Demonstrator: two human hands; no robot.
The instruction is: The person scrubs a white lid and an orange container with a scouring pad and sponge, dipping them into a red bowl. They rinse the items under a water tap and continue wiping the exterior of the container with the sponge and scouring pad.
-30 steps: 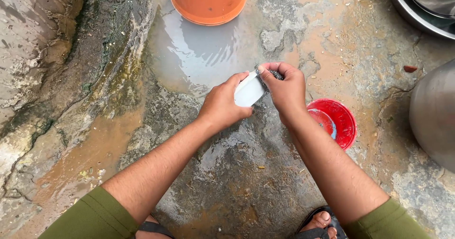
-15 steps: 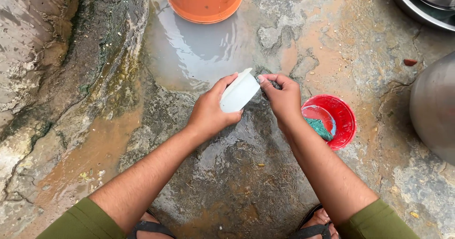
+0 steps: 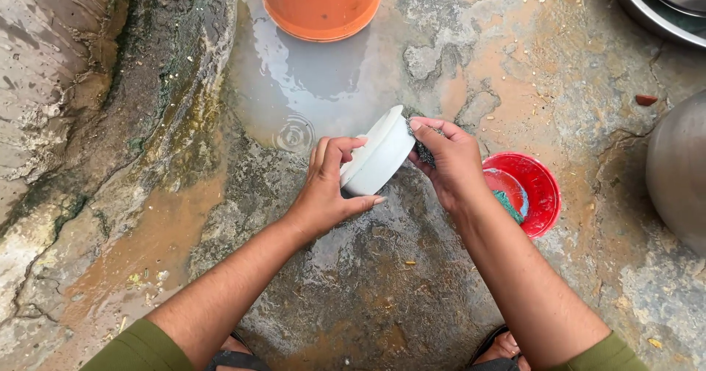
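Right now both hands grip: the left hand (image 3: 327,191) clasps a white bowl (image 3: 379,154), tilted on edge with its rim up and away, while the right hand (image 3: 448,161) presses a dark scrubber (image 3: 423,150) against the bowl's right side. Just right lies a red bowl (image 3: 540,191); beyond, an orange bucket (image 3: 321,3) stands by a puddle (image 3: 309,84) on the wet floor (image 3: 382,290).

Soft, even daylight fills the view, bright without harsh shadows. The puddle (image 3: 309,84) mirrors pale sky as a whitish glare beneath the orange bucket (image 3: 321,3). Focus stays sharp throughout; the steel vessel (image 3: 680,169) at the right edge looks slightly stretched.
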